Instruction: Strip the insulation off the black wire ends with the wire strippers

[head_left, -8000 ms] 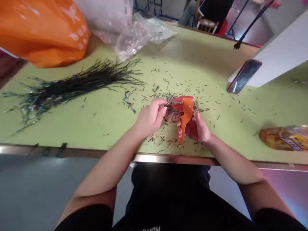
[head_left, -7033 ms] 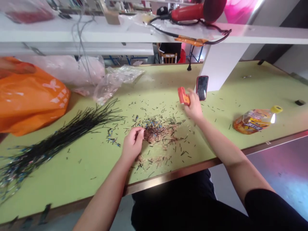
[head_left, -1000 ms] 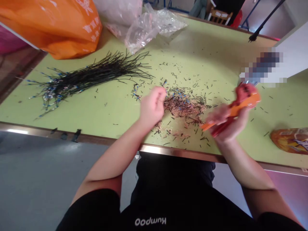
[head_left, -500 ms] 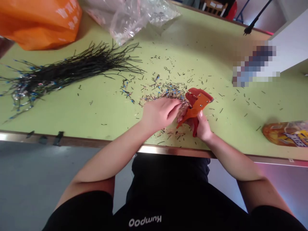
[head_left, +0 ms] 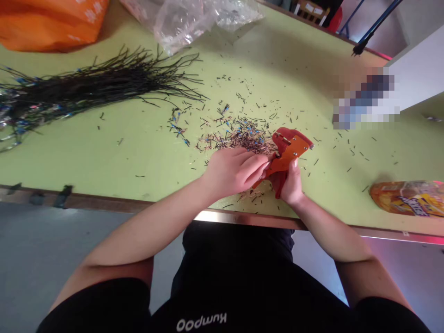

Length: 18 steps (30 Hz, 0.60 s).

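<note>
My right hand (head_left: 293, 185) is wrapped around an orange and red wire stripper (head_left: 293, 150), its head tilted up and to the right. Close against the tool's left side, my left hand (head_left: 237, 171) is closed in a pinch at the fingertips. What those fingers hold is too small and too hidden to make out. Just beyond my hands lies a heap of wire scraps (head_left: 249, 136), with black, copper-coloured and blue bits. A long bundle of black wires (head_left: 104, 85) with blue ends rests at the left.
An orange bag (head_left: 52, 25) and clear plastic bags (head_left: 187, 23) lie at the table's far side. A bottle of amber drink (head_left: 405, 198) is on its side at the right. Loose clippings are scattered over the green table (head_left: 166, 162). A black plug (head_left: 360, 46) hangs at the far right.
My left hand has come in closer to the wire stripper, its fingers now overlapping the tool's lower left side. The right hand keeps its hold. The whole view has shifted slightly.
</note>
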Available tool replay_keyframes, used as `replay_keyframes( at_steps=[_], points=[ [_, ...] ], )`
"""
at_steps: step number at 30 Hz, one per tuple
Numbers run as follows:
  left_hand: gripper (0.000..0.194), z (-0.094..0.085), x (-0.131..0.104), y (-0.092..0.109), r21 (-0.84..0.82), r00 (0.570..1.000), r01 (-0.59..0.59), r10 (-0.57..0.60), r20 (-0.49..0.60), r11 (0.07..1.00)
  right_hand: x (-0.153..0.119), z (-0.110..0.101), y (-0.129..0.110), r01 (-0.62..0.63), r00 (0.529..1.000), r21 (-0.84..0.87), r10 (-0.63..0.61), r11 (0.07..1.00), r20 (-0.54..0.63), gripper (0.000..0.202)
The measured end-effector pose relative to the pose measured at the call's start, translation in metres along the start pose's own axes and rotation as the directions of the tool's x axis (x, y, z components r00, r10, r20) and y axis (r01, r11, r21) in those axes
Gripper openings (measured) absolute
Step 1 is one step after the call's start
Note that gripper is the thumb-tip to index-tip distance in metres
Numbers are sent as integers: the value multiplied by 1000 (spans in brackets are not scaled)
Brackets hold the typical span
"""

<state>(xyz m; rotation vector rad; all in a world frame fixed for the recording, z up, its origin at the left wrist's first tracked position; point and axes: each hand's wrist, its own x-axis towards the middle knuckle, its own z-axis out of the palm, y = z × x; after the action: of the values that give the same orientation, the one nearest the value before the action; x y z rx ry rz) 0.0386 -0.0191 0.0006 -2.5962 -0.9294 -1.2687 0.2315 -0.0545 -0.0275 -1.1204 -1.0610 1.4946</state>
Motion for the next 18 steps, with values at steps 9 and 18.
replay_keyframes(
  at_steps=[9, 18],
  points=[
    [8, -3, 3, 3, -29, 997, -62, 61, -45, 998, 0, 5, 2, 55, 998, -30, -56, 998, -31, 72],
    [8, -2, 1, 4, -34, 998, -66, 65, -16, 997, 0, 10, -1, 41, 999, 19, -41, 999, 26, 73]
  ],
)
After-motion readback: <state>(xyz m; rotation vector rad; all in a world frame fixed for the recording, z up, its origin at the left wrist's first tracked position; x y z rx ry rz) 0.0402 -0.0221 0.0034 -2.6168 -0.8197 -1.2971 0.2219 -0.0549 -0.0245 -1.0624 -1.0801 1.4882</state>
